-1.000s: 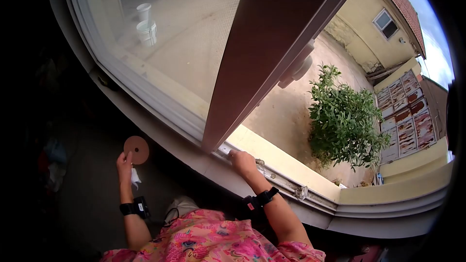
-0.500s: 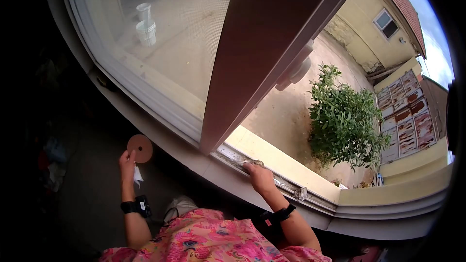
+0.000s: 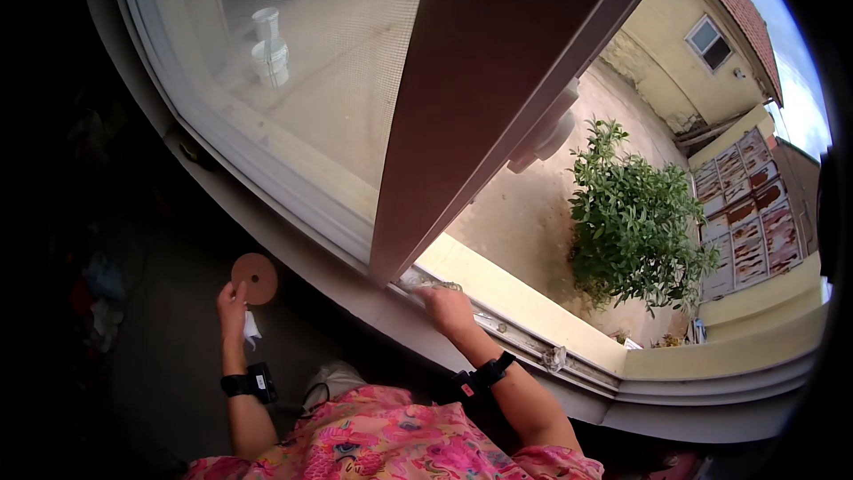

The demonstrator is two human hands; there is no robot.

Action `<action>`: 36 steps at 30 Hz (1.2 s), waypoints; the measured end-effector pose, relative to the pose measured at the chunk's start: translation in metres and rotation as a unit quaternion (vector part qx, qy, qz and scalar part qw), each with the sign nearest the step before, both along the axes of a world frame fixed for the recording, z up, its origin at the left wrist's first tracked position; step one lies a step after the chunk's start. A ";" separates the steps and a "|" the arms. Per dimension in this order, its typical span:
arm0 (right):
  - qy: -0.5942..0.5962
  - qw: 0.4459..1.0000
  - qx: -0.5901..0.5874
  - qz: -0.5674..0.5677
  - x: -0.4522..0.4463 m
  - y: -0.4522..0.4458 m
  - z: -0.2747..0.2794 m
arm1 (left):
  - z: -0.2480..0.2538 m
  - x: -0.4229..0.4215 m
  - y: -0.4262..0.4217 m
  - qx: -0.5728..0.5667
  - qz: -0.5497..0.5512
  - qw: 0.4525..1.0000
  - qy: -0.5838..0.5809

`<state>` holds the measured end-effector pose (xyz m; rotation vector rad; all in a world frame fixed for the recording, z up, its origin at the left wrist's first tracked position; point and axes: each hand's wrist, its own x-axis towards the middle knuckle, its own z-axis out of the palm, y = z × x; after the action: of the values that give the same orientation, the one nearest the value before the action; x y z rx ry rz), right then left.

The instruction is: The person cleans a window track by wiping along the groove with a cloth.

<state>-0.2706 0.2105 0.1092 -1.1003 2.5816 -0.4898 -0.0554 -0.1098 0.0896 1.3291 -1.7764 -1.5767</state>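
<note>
Window post (image 3: 498, 80), broad and brown, stands over a pale track (image 3: 582, 372), its foot just beside the right grip (image 3: 451, 309). Handling in so narrow a groove probably calls for fingertips kept low, light pressure along the rails, and knuckles held clear of the post. The right grip reaches past the sill (image 3: 373, 307), its fingers bent down at the track; whether they pinch anything cannot be told, as the hand hides them. Well apart, on the near side of the sill, the left grip (image 3: 231, 307) pinches a brown disc (image 3: 264, 288) by its lower left edge, leaving the central hole uncovered; a light, steady hold should suffice. A white scrap (image 3: 251, 327) hangs just under the left grip. One crumpled clump (image 3: 555, 358) sits at the track, apart from the right grip.
</note>
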 end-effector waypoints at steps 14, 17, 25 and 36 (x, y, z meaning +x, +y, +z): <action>-0.019 0.992 0.120 -0.034 0.007 0.063 0.018 | -0.004 -0.006 -0.002 -0.018 -0.034 0.999 0.027; -0.003 0.995 0.096 -0.021 0.007 0.035 0.004 | -0.002 -0.001 -0.003 -0.029 -0.038 0.999 0.016; 0.045 0.997 0.052 -0.046 0.018 0.016 -0.003 | 0.008 -0.004 -0.002 -0.033 -0.020 0.999 0.026; 0.018 0.979 0.053 -0.195 0.014 0.135 0.054 | -0.005 0.005 -0.006 -0.011 -0.020 1.000 0.013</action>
<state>-0.2563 0.3456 0.1629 -0.5715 2.8266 -0.4120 -0.0504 -0.1157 0.0842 1.2656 -1.8092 -1.5843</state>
